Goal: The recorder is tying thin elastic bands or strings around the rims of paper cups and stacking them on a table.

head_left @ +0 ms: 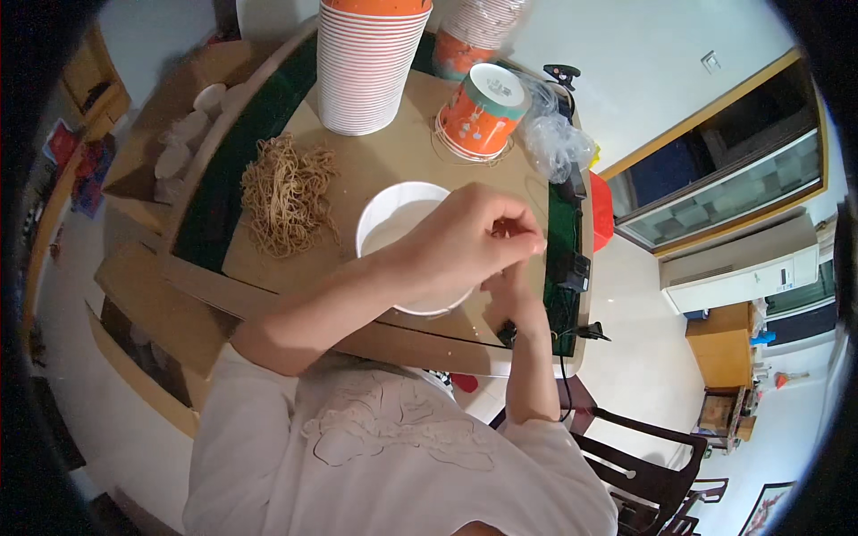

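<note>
My left hand [478, 234] reaches across a white paper tub [386, 204] that stands mouth up; its thumb and fingers are curled into a pinch. Just below it is my right hand [513, 290], its fingers bunched up against the left fingertips. Whatever the two hands hold between them is too small or hidden to make out. Left of the tub lies a loose tangle of tan string [286, 196]. Beyond the hands an orange tub with a green band [485, 116] stands upside down, with tan string loops around its rim.
A tall stack of paper tubs [371, 71] rises at the back, beside another stack in clear plastic [474, 36]. Crumpled clear plastic [556, 138] and black adapters [573, 271] line the table's right side. Open cardboard boxes [147, 308] sit at the left; a dark chair [639, 456] stands lower right.
</note>
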Demonstrator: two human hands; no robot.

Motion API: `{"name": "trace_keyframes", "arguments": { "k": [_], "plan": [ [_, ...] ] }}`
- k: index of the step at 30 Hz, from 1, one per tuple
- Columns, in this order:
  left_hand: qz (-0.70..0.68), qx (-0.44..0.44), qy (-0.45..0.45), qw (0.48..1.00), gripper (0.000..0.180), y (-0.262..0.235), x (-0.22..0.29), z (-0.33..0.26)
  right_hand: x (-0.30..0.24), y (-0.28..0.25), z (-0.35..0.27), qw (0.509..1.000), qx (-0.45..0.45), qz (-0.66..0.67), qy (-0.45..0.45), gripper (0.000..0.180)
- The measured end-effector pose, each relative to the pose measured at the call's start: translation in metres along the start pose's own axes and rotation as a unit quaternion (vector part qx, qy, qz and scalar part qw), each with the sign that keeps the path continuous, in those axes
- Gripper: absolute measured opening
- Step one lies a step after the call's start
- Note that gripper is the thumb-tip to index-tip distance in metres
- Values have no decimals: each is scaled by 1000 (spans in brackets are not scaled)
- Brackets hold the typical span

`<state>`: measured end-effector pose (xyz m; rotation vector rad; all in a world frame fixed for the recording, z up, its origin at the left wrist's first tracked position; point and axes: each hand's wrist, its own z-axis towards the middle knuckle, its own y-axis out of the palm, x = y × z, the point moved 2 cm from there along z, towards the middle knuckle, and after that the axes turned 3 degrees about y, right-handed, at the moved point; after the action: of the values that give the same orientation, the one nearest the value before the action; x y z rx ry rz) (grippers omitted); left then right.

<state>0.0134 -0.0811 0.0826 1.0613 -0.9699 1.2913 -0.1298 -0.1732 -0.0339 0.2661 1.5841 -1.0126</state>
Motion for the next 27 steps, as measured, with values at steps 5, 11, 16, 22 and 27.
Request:
{"name": "trace_keyframes", "arguments": {
  "k": [5,11,16,22,27],
  "plan": [
    [-49,49,-10,998,13,-27,9,-8,-23,-28,46,995,-81,-33,58,19],
    [-157,39,-99,982,14,-70,16,-59,-28,-38,94,966,-255,-48,-8,28],
    [-412,-32,-44,910,19,-70,-35,-88,-25,-39,122,974,-174,-117,-81,26],
    [-601,-351,183,694,25,-45,-46,-80,-113,-81,-9,601,-249,654,-386,26],
    [-511,-496,246,657,40,-35,-30,-94,-186,-67,-48,614,-417,466,-481,33]
  ]
}}
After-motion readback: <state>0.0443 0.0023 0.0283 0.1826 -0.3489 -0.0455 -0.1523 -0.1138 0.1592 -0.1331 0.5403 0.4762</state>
